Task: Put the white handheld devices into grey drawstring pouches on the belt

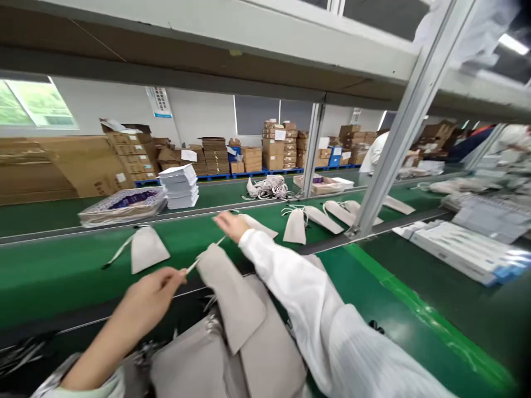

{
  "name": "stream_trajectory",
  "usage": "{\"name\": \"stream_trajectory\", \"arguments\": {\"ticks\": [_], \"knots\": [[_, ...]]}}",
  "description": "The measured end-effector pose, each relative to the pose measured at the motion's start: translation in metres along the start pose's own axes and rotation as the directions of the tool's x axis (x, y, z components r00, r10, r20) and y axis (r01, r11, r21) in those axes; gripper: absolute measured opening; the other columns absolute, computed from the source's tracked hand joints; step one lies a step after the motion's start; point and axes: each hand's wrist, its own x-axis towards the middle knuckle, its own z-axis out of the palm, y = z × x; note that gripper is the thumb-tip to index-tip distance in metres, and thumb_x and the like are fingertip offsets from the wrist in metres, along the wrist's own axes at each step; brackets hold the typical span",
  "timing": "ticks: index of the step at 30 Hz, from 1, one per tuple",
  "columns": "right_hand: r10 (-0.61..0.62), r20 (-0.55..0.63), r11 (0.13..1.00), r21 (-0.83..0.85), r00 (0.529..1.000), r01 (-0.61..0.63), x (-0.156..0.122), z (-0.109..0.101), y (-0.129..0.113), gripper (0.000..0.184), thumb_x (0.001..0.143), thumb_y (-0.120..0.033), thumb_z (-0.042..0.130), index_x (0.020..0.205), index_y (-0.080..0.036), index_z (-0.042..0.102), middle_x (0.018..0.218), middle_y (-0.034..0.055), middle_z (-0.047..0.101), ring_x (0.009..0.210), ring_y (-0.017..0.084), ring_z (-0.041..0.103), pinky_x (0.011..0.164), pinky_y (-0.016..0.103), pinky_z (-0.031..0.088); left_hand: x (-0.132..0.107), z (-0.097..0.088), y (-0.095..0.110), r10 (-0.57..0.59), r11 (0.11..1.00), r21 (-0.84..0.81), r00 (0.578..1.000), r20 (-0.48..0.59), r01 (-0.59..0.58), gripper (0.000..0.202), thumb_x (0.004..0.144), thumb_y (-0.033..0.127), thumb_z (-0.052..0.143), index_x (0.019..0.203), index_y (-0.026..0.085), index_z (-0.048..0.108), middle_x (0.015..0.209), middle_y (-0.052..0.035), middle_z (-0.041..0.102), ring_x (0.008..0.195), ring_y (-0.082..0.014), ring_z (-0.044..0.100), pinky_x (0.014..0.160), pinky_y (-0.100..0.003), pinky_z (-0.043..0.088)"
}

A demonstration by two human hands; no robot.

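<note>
My left hand (pixel 153 290) is pinched on the drawstring (pixel 194 265) of a beige cloth pouch (pixel 230 296) that hangs over a pile of the same pouches (pixel 232 359) in front of me. My right hand (pixel 230 224), in a white sleeve, reaches over the green conveyor belt (pixel 62 271) and is closed on the other end of the string, next to a pouch (pixel 259 225) lying on the belt. Another pouch (pixel 146 250) lies on the belt to the left, and several more (pixel 319 216) lie in a row to the right.
A slanted metal post (pixel 394 138) stands at the right. White boxes (pixel 460 249) lie on the right table. A stack of white cards (pixel 180 185), a wrapped tray (pixel 122 205) and a heap of cords (pixel 269 188) sit beyond the belt. Cartons line the back wall; a person in white (pixel 375 152) stands far right.
</note>
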Motion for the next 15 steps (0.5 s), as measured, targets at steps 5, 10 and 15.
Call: {"name": "stream_trajectory", "arguments": {"ticks": [5, 10, 15], "knots": [[0.102, -0.108, 0.991, 0.100, 0.989, -0.091, 0.002, -0.020, 0.008, 0.037, 0.081, -0.048, 0.031, 0.090, -0.017, 0.049, 0.059, -0.0007, 0.051, 0.048, 0.008, 0.040, 0.047, 0.019, 0.027, -0.020, -0.005, 0.021, -0.063, 0.866, -0.487, 0.991, 0.122, 0.114, 0.036, 0.076, 0.051, 0.038, 0.063, 0.018, 0.040, 0.048, 0.0068, 0.018, 0.039, -0.0063, 0.016, 0.036, -0.017, 0.015], [-0.167, 0.710, 0.898, 0.396, 0.684, -0.192, -0.014, 0.017, -0.033, 0.049, 0.066, -0.046, 0.056, 0.107, -0.021, 0.046, 0.077, -0.0009, 0.059, 0.048, 0.005, 0.043, 0.042, 0.016, 0.029, -0.019, -0.013, 0.026, -0.014, 0.771, -0.624, 0.977, -0.215, -0.126, 0.026, 0.081, 0.043, 0.039, 0.075, 0.018, 0.045, 0.053, 0.0057, 0.025, 0.043, -0.0068, 0.024, 0.040, -0.017, 0.022], [-0.323, 0.506, 0.816, 0.577, 0.800, -0.036, -0.012, 0.031, -0.044, 0.046, 0.051, -0.023, 0.069, 0.093, -0.014, 0.052, 0.075, -0.0014, 0.057, 0.071, 0.011, 0.053, 0.067, 0.023, 0.041, -0.023, -0.021, 0.026, 0.225, 0.933, -0.259, 0.967, -0.121, -0.250, 0.028, 0.081, 0.042, 0.037, 0.093, 0.019, 0.049, 0.071, -0.0004, 0.049, 0.067, -0.0139, 0.048, 0.064, -0.024, 0.040]]}}
